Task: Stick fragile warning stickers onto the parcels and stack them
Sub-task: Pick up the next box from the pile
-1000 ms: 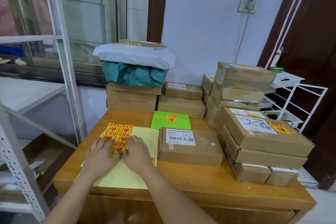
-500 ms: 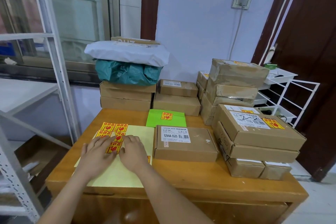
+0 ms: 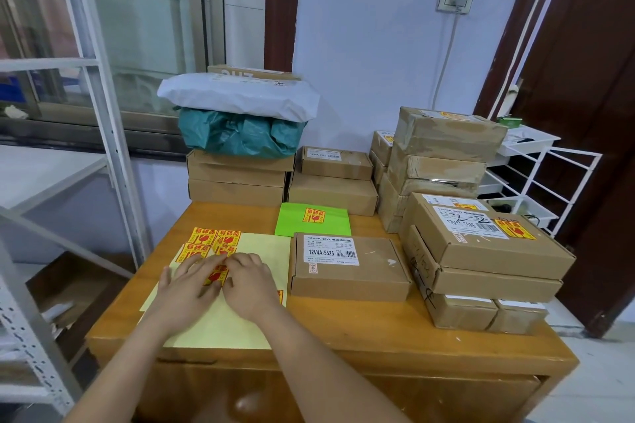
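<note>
A pale yellow backing sheet [image 3: 247, 323] lies on the wooden table [image 3: 360, 331] and carries several yellow-and-red fragile stickers [image 3: 213, 240] at its far left corner. My left hand [image 3: 190, 287] presses flat on the sheet, its straight fingers over the stickers. My right hand [image 3: 250, 282] sits beside it, curled fingertips picking at the top edge of one sticker [image 3: 214, 277] between both hands. Just right of the sheet lies a brown parcel [image 3: 374, 273] with a white barcode label and no sticker.
A green envelope [image 3: 330, 221] bearing a sticker lies behind the parcel. To the right, stacked cartons [image 3: 481, 251] show a sticker on top. More boxes and bagged parcels [image 3: 240, 137] line the back wall. White metal shelving [image 3: 103, 134] stands at left, a wire rack [image 3: 549, 182] at right.
Both hands stay on the sheet. My left fingers have crept up and right toward my right fingertips over the same sticker. The view has shifted slightly.
</note>
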### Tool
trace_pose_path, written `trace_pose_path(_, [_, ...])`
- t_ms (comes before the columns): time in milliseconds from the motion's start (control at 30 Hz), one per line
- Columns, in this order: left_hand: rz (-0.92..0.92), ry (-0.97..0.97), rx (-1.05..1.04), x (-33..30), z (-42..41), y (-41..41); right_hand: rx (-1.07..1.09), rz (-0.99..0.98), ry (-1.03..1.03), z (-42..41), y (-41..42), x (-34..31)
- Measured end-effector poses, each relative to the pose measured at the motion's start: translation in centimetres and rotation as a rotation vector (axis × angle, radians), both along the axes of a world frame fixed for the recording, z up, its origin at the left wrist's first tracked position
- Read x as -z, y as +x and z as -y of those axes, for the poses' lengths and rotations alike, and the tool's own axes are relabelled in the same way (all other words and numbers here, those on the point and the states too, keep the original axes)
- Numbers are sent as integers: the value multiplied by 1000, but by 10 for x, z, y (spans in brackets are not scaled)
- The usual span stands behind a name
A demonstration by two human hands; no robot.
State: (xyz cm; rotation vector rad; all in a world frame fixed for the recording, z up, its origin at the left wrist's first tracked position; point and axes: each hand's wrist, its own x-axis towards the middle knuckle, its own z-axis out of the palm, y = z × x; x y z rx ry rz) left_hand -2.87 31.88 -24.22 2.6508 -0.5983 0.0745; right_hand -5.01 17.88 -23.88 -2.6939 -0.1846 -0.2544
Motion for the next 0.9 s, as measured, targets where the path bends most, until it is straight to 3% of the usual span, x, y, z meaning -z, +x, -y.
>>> trace_pose_path(433, [54,-114,20,0,-2,-1,81,-36,164,-1,-1,-2])
trace_pose_path(533, [55,-228,64,1,-3,-2,121,-78,352,0,1,-4])
trace_pose_path(700, [29,-261,196,0,-6,-8,223,-207,872,7,2,-29])
trace_pose_path(900, [31,-221,230,-2,-6,-12,290,-186,1043,11,-1,-43])
